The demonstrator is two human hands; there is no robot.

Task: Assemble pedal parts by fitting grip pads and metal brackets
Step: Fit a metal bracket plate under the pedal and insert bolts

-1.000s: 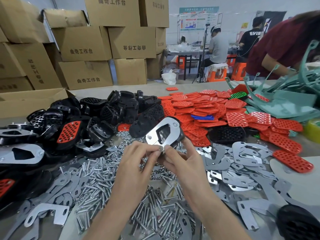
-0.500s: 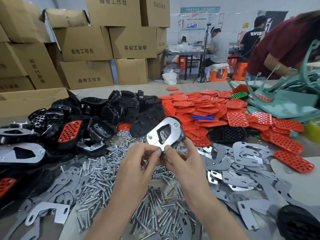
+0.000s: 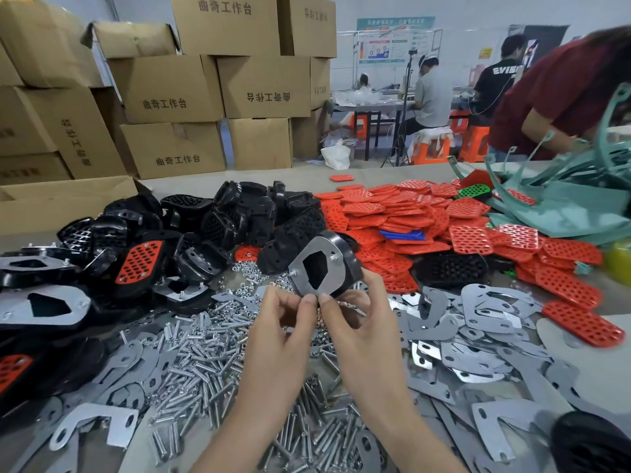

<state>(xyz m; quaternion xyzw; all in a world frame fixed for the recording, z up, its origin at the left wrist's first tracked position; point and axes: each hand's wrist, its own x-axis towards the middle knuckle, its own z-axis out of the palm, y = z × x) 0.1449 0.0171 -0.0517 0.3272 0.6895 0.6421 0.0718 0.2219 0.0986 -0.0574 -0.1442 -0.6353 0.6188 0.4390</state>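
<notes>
Pedal (image 3: 334, 274) now stands more upright than a second ago. Its metal bracket (image 3: 317, 245) faces the camera squarely and the dark cutout is plainly open, where before it lay tilted and glinting. Both hands sit in about the same spot.

The bench (image 3: 239, 182) is crowded. Black pedal bodies (image 3: 239, 213) are heaped at 10 o'clock from the held pedal, red grip pads (image 3: 409, 213) at 2 o'clock, loose brackets (image 3: 478, 336) at 4 o'clock and bolts (image 3: 205, 356) at 7 o'clock. Teal parts (image 3: 563, 206) lie at 3 o'clock. Cardboard boxes (image 3: 170, 87) are stacked at 11 o'clock. A person in a dark red top (image 3: 563, 90) leans over the bench at 1 o'clock, and a seated worker (image 3: 432, 93) is at a far table.

The right hand (image 3: 362, 332) holds the pedal above the bolts, thumb on the bracket's lower edge and fingers curled behind. The left hand (image 3: 280, 339) is narrow, thumb and forefinger pinching at that same lower edge; whether a nut sits between them cannot be told.
</notes>
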